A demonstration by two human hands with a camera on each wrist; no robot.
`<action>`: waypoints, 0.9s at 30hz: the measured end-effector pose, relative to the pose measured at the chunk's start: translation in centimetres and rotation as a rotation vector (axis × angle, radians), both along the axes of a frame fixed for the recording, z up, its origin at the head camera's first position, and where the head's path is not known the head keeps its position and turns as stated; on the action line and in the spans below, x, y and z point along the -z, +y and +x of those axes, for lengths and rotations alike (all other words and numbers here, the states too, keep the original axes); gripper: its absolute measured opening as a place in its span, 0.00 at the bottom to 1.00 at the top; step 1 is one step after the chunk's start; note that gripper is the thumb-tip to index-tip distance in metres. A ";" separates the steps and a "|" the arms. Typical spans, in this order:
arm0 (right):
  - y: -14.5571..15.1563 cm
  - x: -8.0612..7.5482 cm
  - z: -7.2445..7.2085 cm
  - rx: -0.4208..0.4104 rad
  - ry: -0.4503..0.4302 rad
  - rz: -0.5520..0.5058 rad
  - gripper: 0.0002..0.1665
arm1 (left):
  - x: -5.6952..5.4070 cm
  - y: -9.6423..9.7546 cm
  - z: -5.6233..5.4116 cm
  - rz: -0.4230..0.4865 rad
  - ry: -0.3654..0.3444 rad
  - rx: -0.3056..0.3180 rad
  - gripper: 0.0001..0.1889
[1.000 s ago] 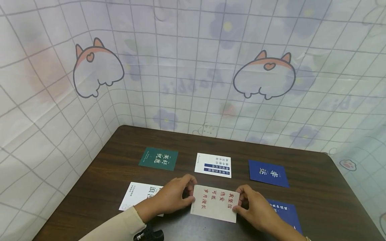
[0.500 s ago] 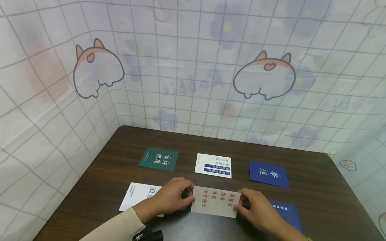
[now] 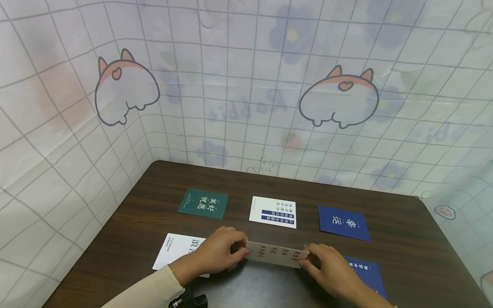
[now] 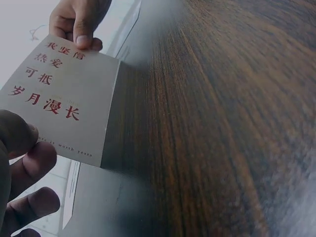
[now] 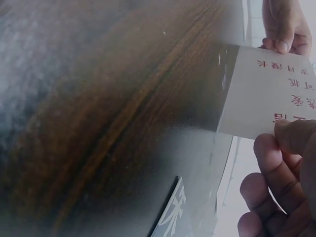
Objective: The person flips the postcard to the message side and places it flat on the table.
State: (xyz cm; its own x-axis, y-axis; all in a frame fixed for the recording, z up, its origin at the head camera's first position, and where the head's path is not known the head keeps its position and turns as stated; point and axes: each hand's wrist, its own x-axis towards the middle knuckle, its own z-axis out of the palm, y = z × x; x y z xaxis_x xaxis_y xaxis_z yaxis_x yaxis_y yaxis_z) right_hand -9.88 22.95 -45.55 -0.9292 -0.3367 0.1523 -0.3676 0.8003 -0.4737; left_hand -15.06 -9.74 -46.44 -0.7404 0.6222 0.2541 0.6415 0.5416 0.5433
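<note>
A cream card with red Chinese characters [image 3: 274, 254] is held by its two short ends, tilted steeply up from the table in the head view. My left hand [image 3: 216, 250] pinches its left end between thumb and fingers. At the right end, my right hand [image 3: 329, 267] pinches it the same way. The left wrist view shows the printed face of the card [image 4: 59, 98], with the other hand [image 4: 79, 22] at the far end. From the right wrist, one long edge of the card [image 5: 247, 94] is close over the tabletop.
Several cards lie flat on the dark wooden table [image 3: 239, 184]: a green card [image 3: 203, 203], a white card with blue bars [image 3: 272, 211] and a blue card [image 3: 344, 222] behind. A white card [image 3: 179, 250] lies partly under the left hand's view, another blue card [image 3: 367, 273] beside the right.
The cream card has been tilted from leaning back to nearly upright, so its face looks much narrower in the head view. Both hands keep their pinch; the right has shifted slightly downward.
</note>
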 end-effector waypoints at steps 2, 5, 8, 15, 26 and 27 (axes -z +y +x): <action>0.0 0.0 0.1 -0.002 0.000 -0.008 0.10 | 0.0 0.0 0.0 0.002 -0.005 -0.002 0.04; 0.1 0.1 0.2 -0.010 0.006 -0.026 0.10 | 0.1 0.0 0.0 0.012 -0.011 -0.003 0.03; 0.2 0.2 0.4 -0.013 0.021 -0.037 0.12 | 0.2 -0.1 -0.1 0.029 -0.004 0.004 0.03; 0.2 0.3 0.5 -0.018 0.050 -0.058 0.20 | 0.5 -0.3 -0.3 0.060 0.014 0.030 0.07; 0.4 0.4 0.6 -0.037 0.076 -0.066 0.23 | 0.5 -0.4 -0.3 0.052 0.010 0.023 0.08; 0.4 0.5 0.6 -0.038 0.080 -0.065 0.23 | 0.5 -0.4 -0.3 0.051 0.013 0.022 0.08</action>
State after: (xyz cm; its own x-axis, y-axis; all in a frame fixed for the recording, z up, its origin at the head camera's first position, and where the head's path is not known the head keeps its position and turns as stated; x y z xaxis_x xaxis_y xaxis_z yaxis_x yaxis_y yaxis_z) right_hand -9.31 23.35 -46.01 -0.9001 -0.3584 0.2479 -0.4357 0.7534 -0.4925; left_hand -15.32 -10.09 -46.97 -0.7230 0.6245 0.2953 0.6603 0.4989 0.5614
